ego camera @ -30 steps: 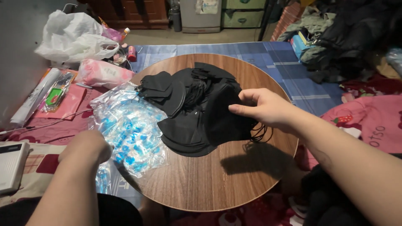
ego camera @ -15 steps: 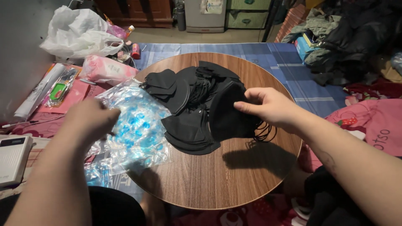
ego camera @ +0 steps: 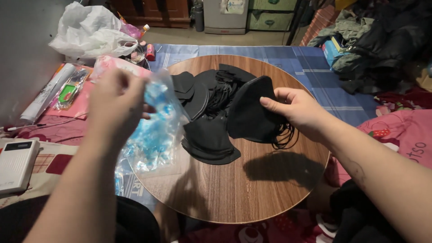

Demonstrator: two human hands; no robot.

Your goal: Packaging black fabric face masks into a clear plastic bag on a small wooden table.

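A round wooden table (ego camera: 252,189) filled the centre of the frame, sitting over a blue striped mat (ego camera: 315,72). Across its upper middle lay a heap of black face masks (ego camera: 209,117), overlapping one another. In the upper left corner sat a white plastic bag (ego camera: 90,31), with a pink packet (ego camera: 108,63) just below it. At the left edge lay a small white device (ego camera: 15,164).

Left of centre, the left hand (ego camera: 114,105) was raised over the table's left rim, fingers curled shut on a clear plastic bag with blue print (ego camera: 153,130), which hung down crumpled toward the wood. Right of centre, the right hand (ego camera: 299,110) pinched one black mask (ego camera: 252,112) by its right edge, thumb on top and fingers apparently beneath, holding it tilted just above the heap. Its thin black ear loops (ego camera: 285,135) dangled under the palm.
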